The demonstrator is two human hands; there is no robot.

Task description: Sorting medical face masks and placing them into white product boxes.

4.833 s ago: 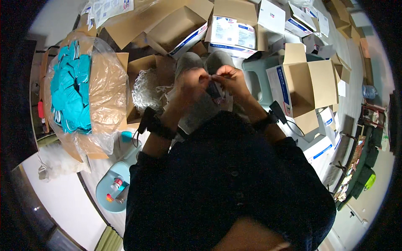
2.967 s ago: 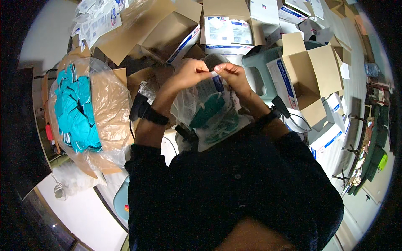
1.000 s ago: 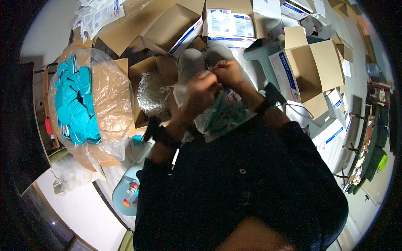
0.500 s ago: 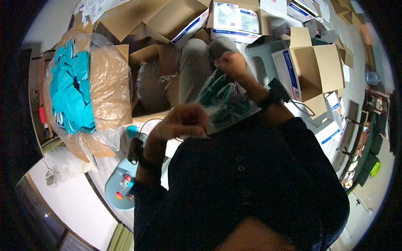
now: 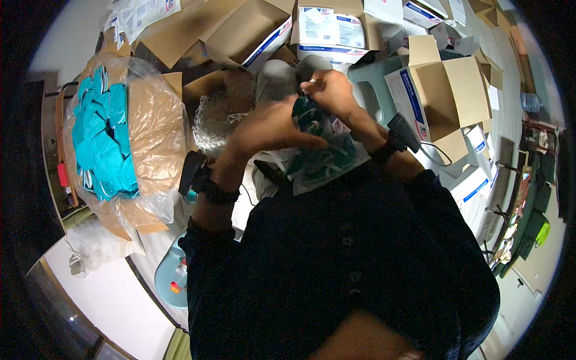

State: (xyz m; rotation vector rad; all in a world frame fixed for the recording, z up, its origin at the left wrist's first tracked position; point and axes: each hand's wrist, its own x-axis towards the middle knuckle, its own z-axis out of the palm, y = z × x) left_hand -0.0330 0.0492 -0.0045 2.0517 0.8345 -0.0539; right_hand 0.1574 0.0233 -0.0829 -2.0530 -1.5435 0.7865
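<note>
While partly behind spread left grip [image 5: 277,127], clear bag [image 5: 330,155] beneath right grip [image 5: 333,93], top pinched.

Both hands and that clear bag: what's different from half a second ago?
The left hand moved up the picture, now partly covering the clear bag; whether it grips is unclear. The right hand stays closed by the bag's far end. The teal pile and open carton at right stayed put.
</note>
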